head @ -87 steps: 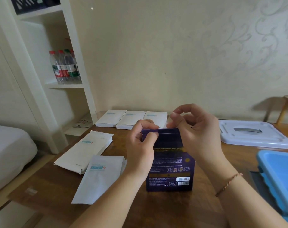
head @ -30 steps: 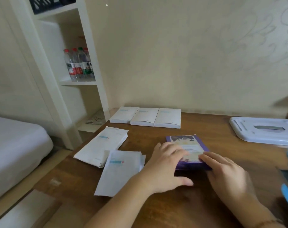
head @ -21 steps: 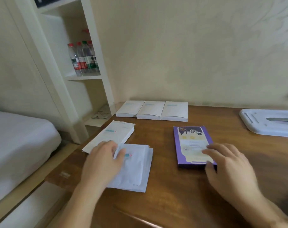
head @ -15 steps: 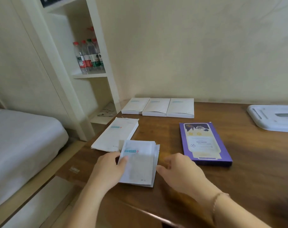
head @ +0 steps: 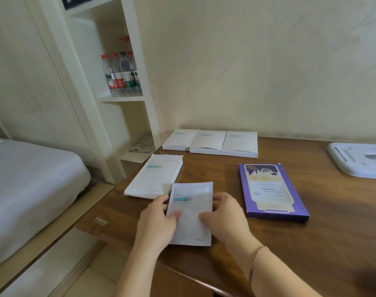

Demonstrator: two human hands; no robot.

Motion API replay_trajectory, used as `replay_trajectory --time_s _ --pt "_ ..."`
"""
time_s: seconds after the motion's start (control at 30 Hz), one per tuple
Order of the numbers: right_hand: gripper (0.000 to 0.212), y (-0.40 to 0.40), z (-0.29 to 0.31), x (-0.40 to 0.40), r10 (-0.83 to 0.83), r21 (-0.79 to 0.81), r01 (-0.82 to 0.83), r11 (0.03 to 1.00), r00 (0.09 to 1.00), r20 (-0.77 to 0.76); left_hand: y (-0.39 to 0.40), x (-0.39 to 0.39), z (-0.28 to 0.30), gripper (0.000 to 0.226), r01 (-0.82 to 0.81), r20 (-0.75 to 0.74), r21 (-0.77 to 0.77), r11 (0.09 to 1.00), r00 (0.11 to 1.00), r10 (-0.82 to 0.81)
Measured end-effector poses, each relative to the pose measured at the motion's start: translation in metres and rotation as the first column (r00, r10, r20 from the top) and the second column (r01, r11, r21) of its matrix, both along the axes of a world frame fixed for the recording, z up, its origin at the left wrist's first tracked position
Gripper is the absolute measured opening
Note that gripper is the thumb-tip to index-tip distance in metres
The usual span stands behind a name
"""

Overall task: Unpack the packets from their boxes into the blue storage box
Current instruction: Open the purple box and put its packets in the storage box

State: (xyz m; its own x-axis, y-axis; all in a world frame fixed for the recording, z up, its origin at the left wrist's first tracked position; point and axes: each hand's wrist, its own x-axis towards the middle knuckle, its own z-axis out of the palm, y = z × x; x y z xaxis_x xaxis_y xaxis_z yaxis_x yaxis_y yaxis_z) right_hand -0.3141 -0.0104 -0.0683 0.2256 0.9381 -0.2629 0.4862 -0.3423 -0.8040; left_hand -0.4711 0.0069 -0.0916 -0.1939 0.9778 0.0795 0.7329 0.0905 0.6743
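The packets (head: 190,213), a thin white stack, sit near the front edge of the table (head: 311,243), at about 7 o'clock from the purple box (head: 270,191) and just at 5 o'clock from the flattened white box (head: 153,177), which they appear to overlap at its near corner. The left hand (head: 159,221) grips the stack's left edge, thumb curled on top and fingers reaching behind; the right hand (head: 224,213) grips the right edge likewise, thumb on the face, fingertips over the far side. Whether the stack is lifted clear or resting on the wood cannot be told. Judged handling: light, flat, flexible sachets with slick faces, likely to fan apart or slide from one another if held loosely or tilted; not fragile. Best held as now, squeezed on both long edges near mid-length, kept level, or pinched across the whole thickness. Three closed white boxes (head: 210,142) lie in a row at 12 o'clock. The blue storage box is out of view; a white lid (head: 358,159) lies at 2 o'clock.
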Motion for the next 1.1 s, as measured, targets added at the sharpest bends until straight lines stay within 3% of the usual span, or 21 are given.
replay_trajectory --time_s 0.07,0.17,0.33,0.53,0.6,0.77,0.93,1.1 --pt "0.063 0.003 0.005 -0.002 -0.08 -0.016 0.079 0.997 0.982 -0.172 -0.003 -0.002 0.0 0.052 0.005 0.021 0.017 1.0 1.0 -0.005" --pt "0.053 0.009 0.014 -0.006 -0.101 -0.076 0.079 0.994 0.934 -0.344 -0.006 -0.005 0.0 0.049 -0.003 0.037 0.038 0.999 0.999 0.002" --pt "0.04 0.009 0.02 -0.01 -0.076 -0.104 0.039 0.994 0.922 -0.379 -0.002 -0.007 0.0 0.044 -0.03 0.029 0.021 0.999 0.999 0.03" --pt "0.038 0.013 0.029 -0.011 -0.19 -0.235 0.074 0.969 0.834 -0.519 0.001 -0.008 -0.004 0.039 -0.019 0.025 0.025 1.0 1.0 0.018" --pt "0.035 0.015 0.029 -0.012 -0.186 -0.233 0.076 0.97 0.848 -0.497 0.002 -0.008 -0.006 0.038 -0.01 0.023 0.034 0.999 1.0 0.009" --pt "0.014 0.021 0.027 -0.016 -0.219 -0.272 0.077 0.959 0.81 -0.544 0.001 -0.009 -0.014 0.037 -0.006 0.068 0.059 0.998 0.998 0.002" --pt "0.04 0.023 0.015 -0.019 -0.18 -0.119 0.14 0.983 0.862 -0.473 0.0 -0.008 -0.02 0.037 0.006 0.085 0.09 0.996 0.996 -0.014" --pt "0.041 0.019 0.003 -0.011 -0.078 0.025 0.11 0.994 0.832 -0.549 0.003 -0.009 -0.014 0.04 0.069 0.169 0.136 0.988 0.981 -0.092"
